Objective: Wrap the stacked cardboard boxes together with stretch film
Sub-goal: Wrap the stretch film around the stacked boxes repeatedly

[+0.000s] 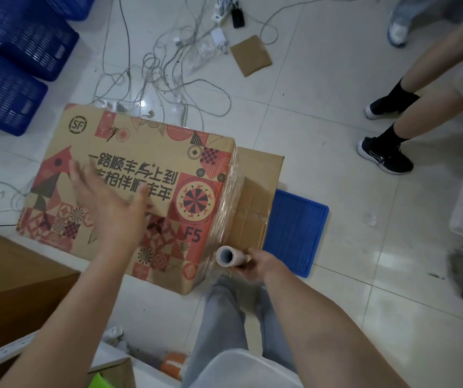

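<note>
We are mid-wrap: clear film already bands the right side of the printed red-and-tan cardboard box (129,186), which sits on a plain brown box (258,191) over a blue plastic crate (294,231) on the floor. Our right hand (255,266) grips the grey-cored stretch film roll (229,256) at the near corner. Our left hand (107,200), fingers spread and apart, hovers over the lid. Next, we judge, carry the roll across the near face under tension.

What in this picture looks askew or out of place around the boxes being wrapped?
The printed top box sits off-centre on the plain box beneath, which juts out on the right. A tangle of cables sprawls loose on the floor just behind the stack, with a stray cardboard piece lying among them.
</note>
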Demonstrator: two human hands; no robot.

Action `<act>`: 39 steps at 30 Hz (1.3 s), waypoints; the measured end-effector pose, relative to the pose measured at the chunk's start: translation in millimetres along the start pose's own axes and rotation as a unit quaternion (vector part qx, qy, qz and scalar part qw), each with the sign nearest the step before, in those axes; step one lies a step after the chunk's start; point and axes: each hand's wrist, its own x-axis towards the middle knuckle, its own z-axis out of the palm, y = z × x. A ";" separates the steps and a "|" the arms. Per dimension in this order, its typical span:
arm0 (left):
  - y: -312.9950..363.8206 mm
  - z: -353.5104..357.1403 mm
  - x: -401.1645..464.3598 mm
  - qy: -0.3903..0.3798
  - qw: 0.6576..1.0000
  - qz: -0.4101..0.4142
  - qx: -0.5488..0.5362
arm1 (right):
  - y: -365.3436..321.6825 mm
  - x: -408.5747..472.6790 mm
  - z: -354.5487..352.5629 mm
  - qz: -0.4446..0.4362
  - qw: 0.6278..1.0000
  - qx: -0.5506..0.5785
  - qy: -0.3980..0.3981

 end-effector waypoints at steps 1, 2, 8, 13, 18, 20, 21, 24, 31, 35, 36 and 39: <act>12.7 11.8 1.2 -0.055 0.995 0.080 0.026 | -0.4 -2.1 0.4 0.003 1.000 -0.012 -0.002; 35.3 22.6 2.3 -0.108 0.983 0.140 0.052 | -0.5 -3.6 -0.5 -0.001 1.000 -0.022 0.004; 64.2 95.9 23.0 -0.294 0.877 0.316 0.210 | -2.4 0.5 -8.3 -0.023 0.995 -0.081 0.058; 35.9 109.1 17.2 -0.271 0.827 0.409 0.274 | -3.4 6.9 -1.9 -0.011 0.985 -0.155 0.075; 36.6 113.2 22.8 -0.262 0.820 0.427 0.276 | -10.6 11.6 -17.5 -0.016 0.985 -0.162 0.057; 33.4 114.4 22.4 -0.256 0.815 0.437 0.283 | -14.1 14.1 -22.5 -0.021 0.986 -0.153 0.055; 31.9 115.1 22.8 -0.252 0.813 0.443 0.283 | -16.0 16.2 -23.5 -0.019 0.988 -0.144 0.053; 29.6 114.8 21.7 -0.252 0.809 0.450 0.282 | -18.7 14.9 -18.1 -0.021 0.991 -0.116 0.060; 33.0 109.8 22.6 -0.266 0.804 0.449 0.286 | -28.2 18.1 -8.1 -0.022 0.998 -0.019 0.064; 33.0 110.4 23.5 -0.275 0.797 0.453 0.289 | -25.5 15.0 -11.4 0.011 0.997 0.010 0.080; 33.2 110.6 24.0 -0.275 0.797 0.454 0.287 | -23.7 14.5 -15.3 0.024 0.996 0.029 0.077; 32.8 110.9 24.8 -0.277 0.798 0.456 0.280 | -18.9 12.0 -23.2 0.036 0.995 0.075 0.053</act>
